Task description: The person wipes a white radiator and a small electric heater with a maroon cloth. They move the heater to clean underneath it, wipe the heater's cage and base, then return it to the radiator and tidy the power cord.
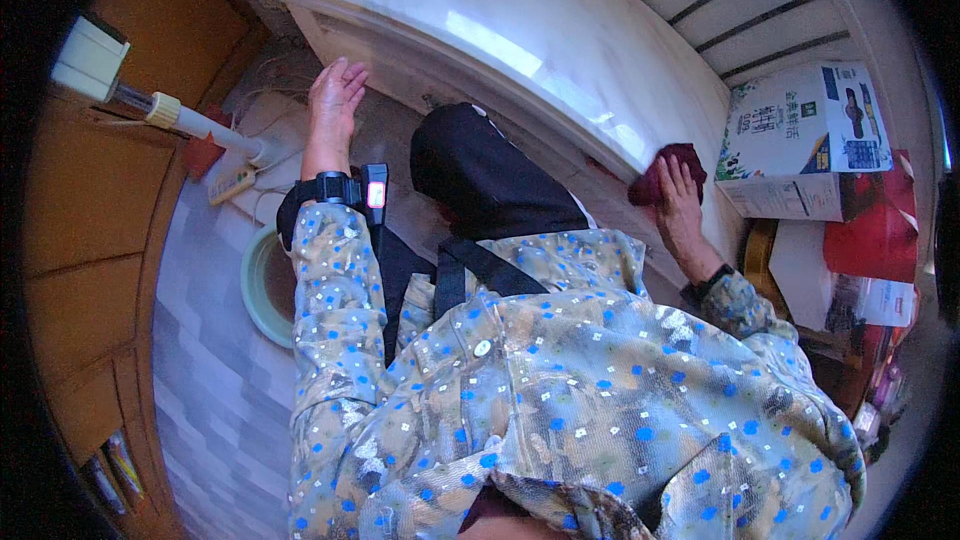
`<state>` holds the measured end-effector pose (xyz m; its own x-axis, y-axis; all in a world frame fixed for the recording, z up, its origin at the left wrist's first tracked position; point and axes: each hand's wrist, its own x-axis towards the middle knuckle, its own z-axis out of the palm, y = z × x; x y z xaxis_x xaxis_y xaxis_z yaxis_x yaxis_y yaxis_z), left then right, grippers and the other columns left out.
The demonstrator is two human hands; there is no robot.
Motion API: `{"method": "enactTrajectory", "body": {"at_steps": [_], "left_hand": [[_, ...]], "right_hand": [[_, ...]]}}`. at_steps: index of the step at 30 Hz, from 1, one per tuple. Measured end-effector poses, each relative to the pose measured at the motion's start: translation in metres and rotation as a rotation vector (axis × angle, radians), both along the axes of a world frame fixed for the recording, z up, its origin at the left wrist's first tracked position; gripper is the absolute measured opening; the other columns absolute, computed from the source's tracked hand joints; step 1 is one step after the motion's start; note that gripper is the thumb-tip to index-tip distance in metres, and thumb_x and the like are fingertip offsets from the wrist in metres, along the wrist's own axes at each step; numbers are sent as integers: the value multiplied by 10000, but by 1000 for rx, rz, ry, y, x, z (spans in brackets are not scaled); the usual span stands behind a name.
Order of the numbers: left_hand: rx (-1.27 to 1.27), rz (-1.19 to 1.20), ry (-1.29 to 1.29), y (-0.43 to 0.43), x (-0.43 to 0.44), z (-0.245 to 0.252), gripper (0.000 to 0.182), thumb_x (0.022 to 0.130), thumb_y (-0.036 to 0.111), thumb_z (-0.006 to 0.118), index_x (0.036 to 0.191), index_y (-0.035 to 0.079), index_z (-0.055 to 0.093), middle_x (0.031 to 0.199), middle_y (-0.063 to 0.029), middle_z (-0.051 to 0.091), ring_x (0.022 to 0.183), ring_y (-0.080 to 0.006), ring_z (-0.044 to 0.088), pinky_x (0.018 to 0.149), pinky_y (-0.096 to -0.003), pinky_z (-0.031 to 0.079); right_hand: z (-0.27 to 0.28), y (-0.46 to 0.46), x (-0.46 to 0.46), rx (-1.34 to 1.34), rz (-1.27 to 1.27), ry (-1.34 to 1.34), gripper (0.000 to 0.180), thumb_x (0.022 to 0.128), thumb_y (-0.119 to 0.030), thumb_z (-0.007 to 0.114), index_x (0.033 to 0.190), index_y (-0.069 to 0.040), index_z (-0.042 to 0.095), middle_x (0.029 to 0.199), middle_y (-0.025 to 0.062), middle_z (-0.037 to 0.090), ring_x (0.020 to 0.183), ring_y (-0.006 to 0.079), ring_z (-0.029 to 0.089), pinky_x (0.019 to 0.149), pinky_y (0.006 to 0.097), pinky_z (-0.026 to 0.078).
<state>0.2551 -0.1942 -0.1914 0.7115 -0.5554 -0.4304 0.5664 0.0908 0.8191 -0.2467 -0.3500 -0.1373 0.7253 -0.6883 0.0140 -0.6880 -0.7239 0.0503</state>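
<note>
My right hand (pixel 679 199) lies flat on a dark red cloth (pixel 667 174), pressing it against the near edge of a glossy pale marble-look surface (pixel 525 37). The cloth is bunched around and beyond my fingers. My left hand (pixel 337 101) is raised with nothing in it, its fingers loosely extended, near the left end of that surface's front side. A black strap with a small device sits on my left wrist. Daylight reflects off the top of the pale surface.
At the right stand a printed white carton (pixel 802 127) and a red bag (pixel 874 232). A light green basin (pixel 270 285) is on the floor at my left. Near it are a power strip (pixel 232 184), cords and a white pole (pixel 202 124), beside brown wooden cabinets (pixel 82 202).
</note>
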Motion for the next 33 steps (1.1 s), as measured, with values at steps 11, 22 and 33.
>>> {"method": "enactTrajectory", "body": {"at_steps": [11, 22, 33], "left_hand": [[-10, -41, -18, 1, 0, 0, 409, 873, 298, 524, 1203, 71, 442, 1174, -121, 548, 1085, -241, 524, 924, -364, 375], [-1, 5, 36, 15, 10, -12, 486, 853, 356, 546, 1234, 76, 433, 1189, -126, 538, 1102, -236, 499, 975, -368, 318], [-14, -54, -27, 8, 7, -6, 465, 874, 363, 520, 1223, 72, 424, 1175, -123, 544, 1108, -248, 502, 960, -362, 356]], "right_hand": [[-36, -16, 257, -81, 248, -202, 558, 763, -163, 509, 1293, -55, 376, 1329, 218, 362, 1204, 467, 338, 929, 602, 310], [-16, -17, 359, 54, 339, -219, 500, 760, -201, 512, 1200, 23, 435, 1129, 236, 472, 1048, 416, 467, 822, 526, 398], [-24, -33, 30, 95, -196, -87, 644, 790, -170, 523, 1361, -47, 251, 1388, 237, 256, 1256, 474, 245, 1009, 539, 259]]}}
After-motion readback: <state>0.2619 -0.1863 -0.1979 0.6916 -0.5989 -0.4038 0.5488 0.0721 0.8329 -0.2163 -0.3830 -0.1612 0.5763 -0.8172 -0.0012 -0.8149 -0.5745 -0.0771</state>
